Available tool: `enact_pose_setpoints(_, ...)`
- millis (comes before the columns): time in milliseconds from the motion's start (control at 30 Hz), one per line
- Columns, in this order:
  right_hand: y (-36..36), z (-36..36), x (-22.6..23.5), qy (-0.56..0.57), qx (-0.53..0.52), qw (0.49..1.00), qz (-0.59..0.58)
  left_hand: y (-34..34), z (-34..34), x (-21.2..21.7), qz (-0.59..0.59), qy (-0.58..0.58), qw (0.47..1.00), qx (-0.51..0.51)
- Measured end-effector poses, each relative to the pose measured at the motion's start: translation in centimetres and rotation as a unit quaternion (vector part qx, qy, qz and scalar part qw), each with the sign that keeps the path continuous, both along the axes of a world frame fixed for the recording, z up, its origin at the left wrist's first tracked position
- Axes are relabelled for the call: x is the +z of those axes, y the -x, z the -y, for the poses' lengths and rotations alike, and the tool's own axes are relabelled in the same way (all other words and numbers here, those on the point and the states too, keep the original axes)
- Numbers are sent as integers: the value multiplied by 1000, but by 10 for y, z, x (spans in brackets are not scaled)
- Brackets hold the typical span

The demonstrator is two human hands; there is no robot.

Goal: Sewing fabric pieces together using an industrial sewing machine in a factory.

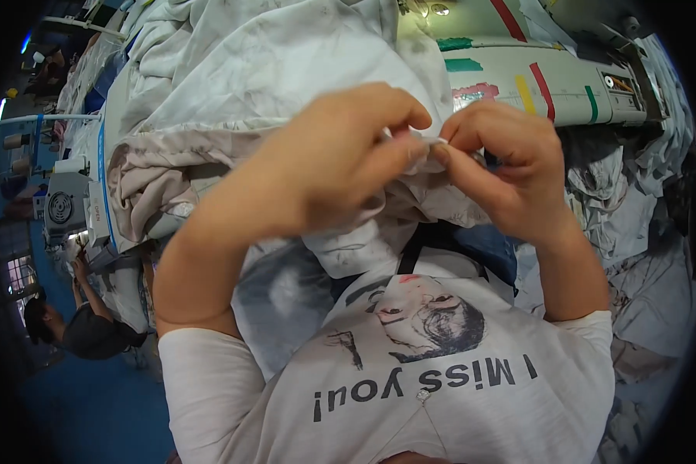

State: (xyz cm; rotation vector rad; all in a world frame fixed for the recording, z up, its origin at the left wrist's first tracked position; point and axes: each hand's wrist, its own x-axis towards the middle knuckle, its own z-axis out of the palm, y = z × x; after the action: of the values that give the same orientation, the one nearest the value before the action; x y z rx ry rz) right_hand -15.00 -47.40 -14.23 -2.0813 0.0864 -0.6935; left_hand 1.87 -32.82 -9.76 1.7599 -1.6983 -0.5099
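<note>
A large white fabric piece point(274, 73) with faint grey marks spreads over the work table, and its gathered near edge droops toward my body. My left hand point(363, 151) is bent over the cloth, its thumb and fingers closed at a small white fold of fabric point(435, 144); motion smears this hand slightly. My right hand point(510, 162) pinches the same fold between thumb and forefinger. Only a few centimetres separate the two sets of fingertips, raised a little above the table edge. Part of the fold is hidden by my fingers.
Just beyond my right hand stands a pale sewing machine point(572, 89) with coloured tape strips. Heaped fabric point(619, 201) hangs on the right. A bunched beige cloth point(143, 182) lies left, beside a grey motor unit point(60, 205). Far left, another person point(93, 329) is at work.
</note>
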Motion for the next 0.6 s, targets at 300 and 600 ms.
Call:
enact_pose_setpoints(300,-29,12,69,90,-12,993,79,-17,15,82,-56,-109,992,38)
enact_pose_setpoints(600,-93,1,93,213,-109,953,186,-2,23,157,387,124,889,212)
